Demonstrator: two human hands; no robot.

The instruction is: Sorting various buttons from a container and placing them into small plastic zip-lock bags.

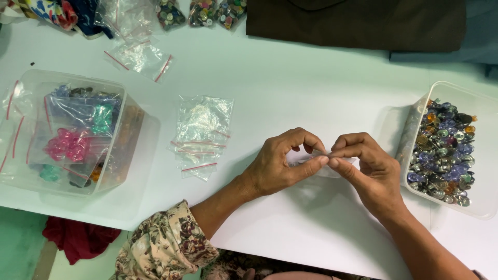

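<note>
Both of my hands meet over the white table, pinching a small clear plastic bag between them. My left hand grips the bag's left part with thumb and fingers. The fingertips of my right hand press its top edge. What the bag contains is hidden by my fingers. At the right stands a clear tub full of shiny coloured buttons, close to my right hand.
A pile of empty clear zip bags lies left of my hands. A clear box at the left holds bagged coloured pieces. More bags of buttons and a dark cloth lie along the far edge.
</note>
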